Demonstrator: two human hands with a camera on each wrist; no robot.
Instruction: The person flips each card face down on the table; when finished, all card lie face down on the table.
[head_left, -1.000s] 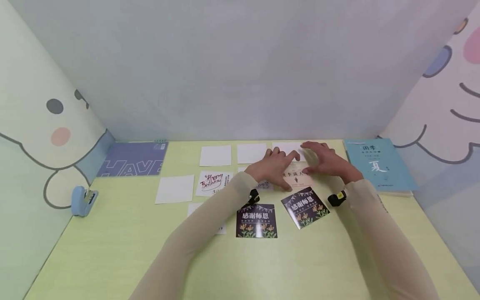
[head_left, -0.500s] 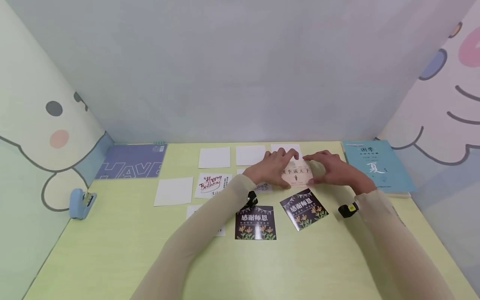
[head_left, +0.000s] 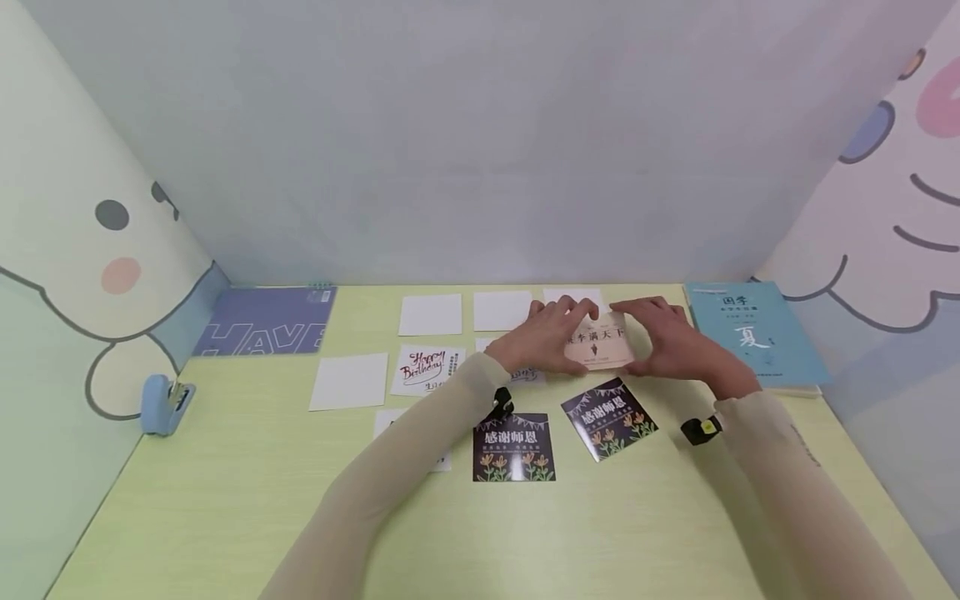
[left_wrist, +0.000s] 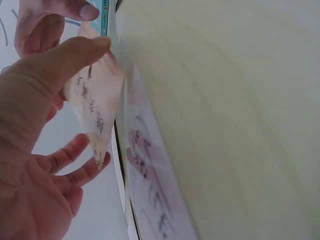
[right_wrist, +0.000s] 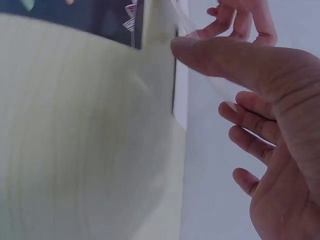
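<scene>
A pale pink card [head_left: 600, 348] with dark Chinese characters is tilted up off the table between both hands. My left hand [head_left: 542, 337] grips its left side, thumb on the near edge and fingertips at the far corner, as the left wrist view shows on the card [left_wrist: 92, 100]. On the other side my right hand [head_left: 667, 343] holds it between thumb [right_wrist: 200, 52] and fingers. A dark card with flowers [head_left: 609, 418] lies askew just in front, and a matching dark card [head_left: 513, 447] lies left of it. A white card with script, partly hidden, is beside my left wrist.
White blank cards [head_left: 431, 315] line the back, and another blank card [head_left: 348, 381] lies left. A Happy Birthday card [head_left: 420, 368] lies near my left sleeve. Around the edges are a blue stapler [head_left: 157, 406], a purple notebook [head_left: 266, 325] and a teal book [head_left: 757, 333].
My right hand has shifted slightly right and nearer, onto the right side of the pink card. The card has come up off the table between both hands.
</scene>
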